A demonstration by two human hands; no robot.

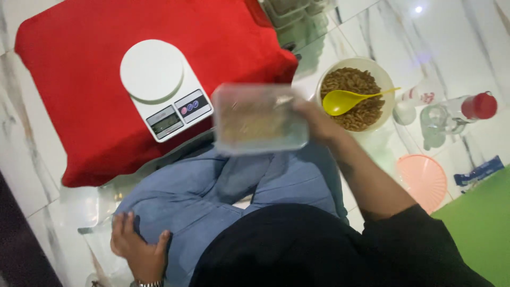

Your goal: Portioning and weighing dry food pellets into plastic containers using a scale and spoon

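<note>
While the right hand (313, 118) grips a clear lidded food container (260, 125), blurred, above the lap just beside the white kitchen scale (164, 90), the left hand (139, 245) lies open on the knee; weighing seems in hand, calling for level placement on the platform
</note>
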